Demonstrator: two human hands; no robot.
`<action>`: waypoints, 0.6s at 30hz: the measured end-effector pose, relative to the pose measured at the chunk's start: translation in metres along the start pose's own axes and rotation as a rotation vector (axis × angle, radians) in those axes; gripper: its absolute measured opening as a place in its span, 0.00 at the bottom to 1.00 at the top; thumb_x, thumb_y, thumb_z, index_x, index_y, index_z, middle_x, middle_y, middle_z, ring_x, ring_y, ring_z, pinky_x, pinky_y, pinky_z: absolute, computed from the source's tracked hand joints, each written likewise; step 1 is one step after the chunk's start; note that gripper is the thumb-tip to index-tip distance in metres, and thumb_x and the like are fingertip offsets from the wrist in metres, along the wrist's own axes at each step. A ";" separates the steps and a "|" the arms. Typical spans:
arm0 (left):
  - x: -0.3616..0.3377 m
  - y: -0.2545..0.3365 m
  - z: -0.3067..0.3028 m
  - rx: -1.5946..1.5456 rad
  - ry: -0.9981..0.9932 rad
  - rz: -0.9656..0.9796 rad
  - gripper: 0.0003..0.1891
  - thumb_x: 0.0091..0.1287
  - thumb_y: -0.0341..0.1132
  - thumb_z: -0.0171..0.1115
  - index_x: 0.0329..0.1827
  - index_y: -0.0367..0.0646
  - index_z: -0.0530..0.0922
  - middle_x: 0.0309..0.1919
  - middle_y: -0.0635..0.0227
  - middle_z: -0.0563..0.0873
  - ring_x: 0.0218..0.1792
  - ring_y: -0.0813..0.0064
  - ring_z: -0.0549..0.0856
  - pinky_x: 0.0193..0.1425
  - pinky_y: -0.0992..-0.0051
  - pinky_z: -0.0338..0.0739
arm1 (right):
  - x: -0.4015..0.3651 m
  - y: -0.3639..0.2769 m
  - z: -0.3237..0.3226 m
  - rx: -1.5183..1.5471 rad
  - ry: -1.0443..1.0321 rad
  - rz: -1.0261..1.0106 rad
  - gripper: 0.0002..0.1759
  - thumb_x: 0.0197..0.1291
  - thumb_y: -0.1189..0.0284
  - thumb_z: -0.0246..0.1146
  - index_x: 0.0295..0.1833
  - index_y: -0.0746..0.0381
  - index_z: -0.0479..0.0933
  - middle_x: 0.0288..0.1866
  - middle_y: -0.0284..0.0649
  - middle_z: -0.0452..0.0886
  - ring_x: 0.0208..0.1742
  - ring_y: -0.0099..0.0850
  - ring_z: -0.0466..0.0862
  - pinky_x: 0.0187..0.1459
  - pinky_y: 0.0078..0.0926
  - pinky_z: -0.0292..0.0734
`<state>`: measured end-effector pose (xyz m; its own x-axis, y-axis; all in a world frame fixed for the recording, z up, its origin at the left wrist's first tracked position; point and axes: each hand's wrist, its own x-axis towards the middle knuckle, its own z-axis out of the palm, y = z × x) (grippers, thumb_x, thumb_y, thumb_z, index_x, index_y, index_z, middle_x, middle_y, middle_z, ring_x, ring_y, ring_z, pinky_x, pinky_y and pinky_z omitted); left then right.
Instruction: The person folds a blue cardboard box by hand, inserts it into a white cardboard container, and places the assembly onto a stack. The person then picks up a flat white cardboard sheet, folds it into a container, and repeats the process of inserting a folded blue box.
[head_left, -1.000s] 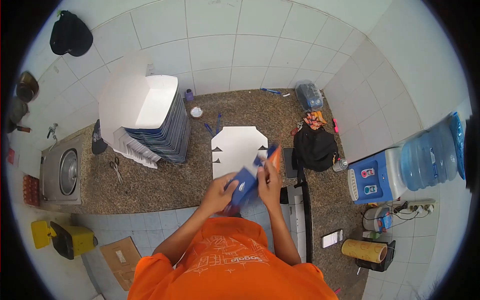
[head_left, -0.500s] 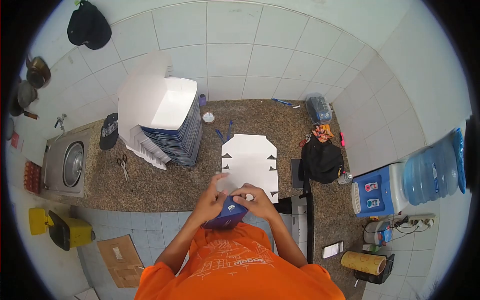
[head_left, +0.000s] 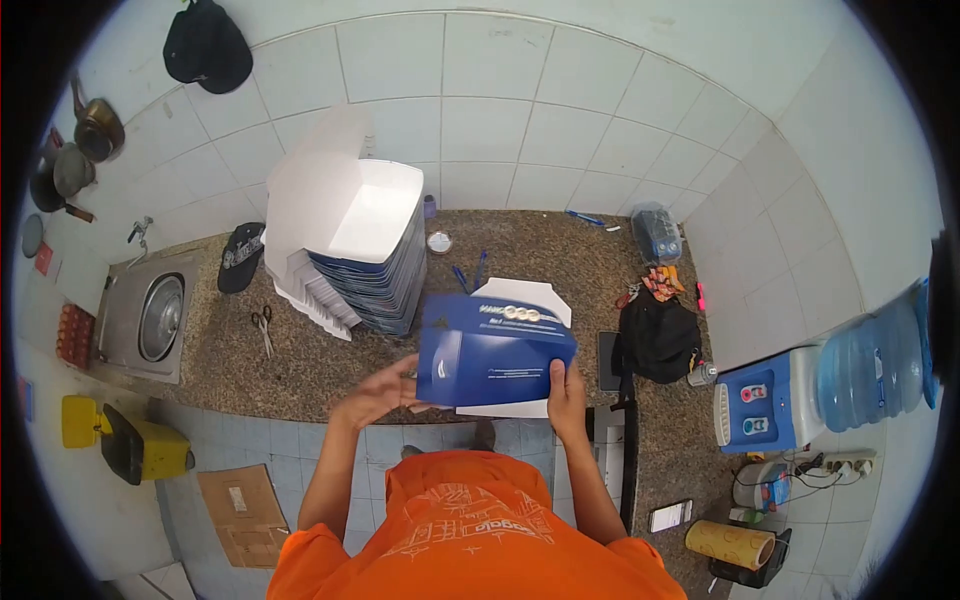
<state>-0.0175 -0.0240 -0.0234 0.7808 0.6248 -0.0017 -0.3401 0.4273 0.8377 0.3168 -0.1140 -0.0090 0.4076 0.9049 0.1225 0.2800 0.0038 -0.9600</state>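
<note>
A folded blue cardboard box [head_left: 495, 350] with white printing is held up over the counter's front edge. My right hand [head_left: 567, 398] grips its lower right side, thumb on the printed face. At the box's left end my left hand [head_left: 378, 396] has its fingers stretched out, the tips right at the lower corner and partly hidden by it. Behind the box lies a flat white cardboard blank [head_left: 533, 290], mostly covered in this view.
A tall stack of blue-and-white boxes [head_left: 378, 205] stands at the back left of the granite counter [head_left: 240, 350]. Scissors [head_left: 262, 330], a cap [head_left: 241, 258] and a sink [head_left: 120, 330] are further left. To the right are a black bag [head_left: 655, 340] and a water dispenser [head_left: 760, 400].
The blue box has moved from close to my body out over the white blank, its printed side now up. My left hand has opened and shifted left; my right hand has moved right along the box.
</note>
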 end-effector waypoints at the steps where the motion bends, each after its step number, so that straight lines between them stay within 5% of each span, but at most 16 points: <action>1: 0.003 0.012 0.023 0.234 0.142 -0.053 0.37 0.70 0.40 0.72 0.78 0.36 0.66 0.55 0.57 0.87 0.53 0.72 0.87 0.55 0.68 0.87 | 0.000 0.003 -0.001 0.005 -0.009 -0.001 0.21 0.80 0.66 0.54 0.67 0.71 0.75 0.58 0.55 0.81 0.59 0.45 0.83 0.63 0.33 0.74; 3: 0.008 0.000 0.026 0.370 0.211 -0.076 0.29 0.71 0.37 0.72 0.71 0.37 0.72 0.52 0.60 0.88 0.51 0.74 0.87 0.51 0.69 0.87 | 0.002 0.005 -0.003 -0.188 -0.293 -0.139 0.24 0.79 0.65 0.54 0.69 0.73 0.73 0.62 0.57 0.79 0.64 0.49 0.80 0.66 0.38 0.72; 5: 0.011 -0.013 0.036 0.475 0.261 -0.049 0.14 0.74 0.36 0.69 0.54 0.35 0.82 0.44 0.65 0.90 0.43 0.78 0.89 0.41 0.75 0.85 | 0.010 0.006 0.002 -0.357 -0.237 -0.265 0.25 0.79 0.64 0.55 0.71 0.71 0.73 0.66 0.57 0.77 0.67 0.52 0.77 0.69 0.41 0.70; 8: 0.010 0.007 0.075 0.577 0.228 -0.276 0.12 0.75 0.37 0.69 0.50 0.35 0.84 0.36 0.68 0.90 0.37 0.82 0.89 0.36 0.78 0.82 | 0.018 -0.006 0.019 -0.477 -0.190 -0.364 0.27 0.76 0.61 0.58 0.74 0.64 0.73 0.74 0.58 0.72 0.75 0.58 0.69 0.76 0.53 0.61; 12: 0.011 0.006 0.084 0.864 -0.001 -0.208 0.10 0.74 0.36 0.68 0.42 0.36 0.84 0.26 0.71 0.88 0.25 0.81 0.85 0.34 0.76 0.83 | 0.026 -0.044 0.037 -0.421 -0.174 -0.507 0.24 0.75 0.58 0.60 0.70 0.56 0.79 0.73 0.55 0.75 0.73 0.56 0.73 0.79 0.61 0.51; 14: 0.008 -0.014 0.079 0.839 -0.012 -0.151 0.09 0.74 0.37 0.69 0.42 0.39 0.85 0.29 0.72 0.89 0.25 0.80 0.85 0.33 0.76 0.82 | 0.031 -0.034 0.037 0.076 -0.816 -0.243 0.21 0.72 0.61 0.65 0.65 0.57 0.83 0.63 0.50 0.83 0.63 0.47 0.82 0.75 0.53 0.62; 15: 0.007 -0.015 0.081 0.626 0.026 -0.202 0.08 0.73 0.35 0.69 0.42 0.38 0.86 0.31 0.72 0.89 0.26 0.81 0.86 0.32 0.77 0.81 | 0.023 -0.049 0.039 0.230 -0.758 -0.179 0.18 0.68 0.67 0.70 0.61 0.58 0.86 0.50 0.42 0.86 0.51 0.37 0.84 0.64 0.39 0.72; 18: 0.000 -0.028 0.078 0.263 0.159 -0.356 0.08 0.73 0.33 0.70 0.45 0.37 0.87 0.34 0.72 0.89 0.28 0.82 0.86 0.32 0.78 0.80 | 0.012 -0.038 0.041 0.449 -0.539 -0.116 0.16 0.64 0.71 0.72 0.57 0.58 0.87 0.44 0.39 0.84 0.48 0.32 0.82 0.54 0.30 0.75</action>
<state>0.0330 -0.0868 -0.0044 0.7279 0.5706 -0.3804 0.0946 0.4659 0.8798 0.2749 -0.0859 0.0183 -0.1227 0.9722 0.1997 -0.1369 0.1827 -0.9736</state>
